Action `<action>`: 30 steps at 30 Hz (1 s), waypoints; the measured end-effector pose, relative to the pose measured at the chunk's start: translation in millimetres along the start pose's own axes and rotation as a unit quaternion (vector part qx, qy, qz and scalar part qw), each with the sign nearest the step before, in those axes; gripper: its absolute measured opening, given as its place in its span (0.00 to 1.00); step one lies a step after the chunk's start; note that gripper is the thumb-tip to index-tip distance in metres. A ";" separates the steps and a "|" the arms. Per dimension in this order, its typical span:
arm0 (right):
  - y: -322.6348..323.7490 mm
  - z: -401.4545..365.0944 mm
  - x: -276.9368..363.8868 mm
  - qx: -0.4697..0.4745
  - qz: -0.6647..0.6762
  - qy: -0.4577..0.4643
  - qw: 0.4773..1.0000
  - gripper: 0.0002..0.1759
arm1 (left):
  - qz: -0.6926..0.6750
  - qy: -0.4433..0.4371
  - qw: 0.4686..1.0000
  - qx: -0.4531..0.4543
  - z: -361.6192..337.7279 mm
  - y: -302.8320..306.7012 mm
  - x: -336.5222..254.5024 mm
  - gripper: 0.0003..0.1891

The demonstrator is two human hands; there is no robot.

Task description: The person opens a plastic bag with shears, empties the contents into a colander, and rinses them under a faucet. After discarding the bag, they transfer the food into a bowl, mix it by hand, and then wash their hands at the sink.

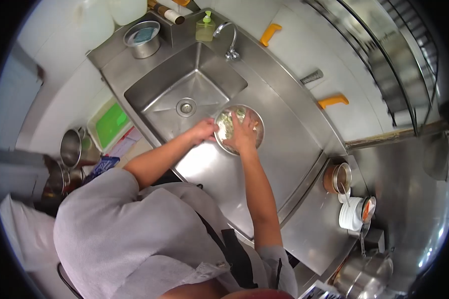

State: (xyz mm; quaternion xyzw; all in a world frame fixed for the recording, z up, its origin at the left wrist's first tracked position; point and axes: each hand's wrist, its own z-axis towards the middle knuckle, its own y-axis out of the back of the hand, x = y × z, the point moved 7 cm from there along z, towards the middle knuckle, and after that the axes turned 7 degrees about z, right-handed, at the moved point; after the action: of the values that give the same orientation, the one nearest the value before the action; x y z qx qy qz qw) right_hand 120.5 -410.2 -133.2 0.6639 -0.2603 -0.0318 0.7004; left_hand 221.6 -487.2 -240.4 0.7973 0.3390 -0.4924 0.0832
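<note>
Far to the left of your fingers stand pots (71, 147) and a green tray (110, 124). The sink (154, 89) opens just left of your left hand (203, 130), its drain (186, 106) close beyond your knuckles. A lidded tin (143, 39), a soap bottle (205, 27) and the tap (229, 42) stand well beyond your fingertips, clear of you.

Your left fingers curl round the near-left rim of the bowl (257, 130), which sits on the counter (284, 149) at the sink's right edge. Your right hand (243, 134) lies inside it, fingers loosely spread on the greens (228, 124) and hiding much of them.

Right of your fingers the counter is bare steel. Two orange handles (333, 101) hang on the wall beyond it, and a cup (340, 177) and stacked plates (351, 214) stand well off to the right.
</note>
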 end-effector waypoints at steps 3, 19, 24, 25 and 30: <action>-15.8 22.0 4.0 0.066 -0.060 -0.095 0.991 0.45 | 0.044 0.003 0.998 0.035 19.6 7.7 -6.0 0.09; 24.9 24.3 -35.5 0.120 0.416 -0.288 0.854 0.43 | 0.116 0.017 0.975 0.190 39.4 -2.7 -39.5 0.12; -22.8 12.4 -81.9 0.078 0.385 -0.274 0.878 0.50 | 0.066 0.045 0.973 0.215 40.0 -9.5 -32.5 0.14; -23.3 18.0 -70.3 0.069 0.358 -0.279 0.888 0.51 | 0.077 0.044 0.974 0.210 38.4 -10.7 -33.8 0.14; -51.8 20.7 -72.0 0.013 0.458 -0.332 0.825 0.45 | 0.088 0.027 0.974 0.207 39.0 -17.7 -31.2 0.13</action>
State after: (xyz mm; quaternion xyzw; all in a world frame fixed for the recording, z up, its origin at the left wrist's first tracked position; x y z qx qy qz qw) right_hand 65.5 -407.0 -205.8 0.4266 -0.7516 0.0772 0.4971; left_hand 173.2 -506.3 -230.1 0.8368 0.1604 -0.5211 -0.0495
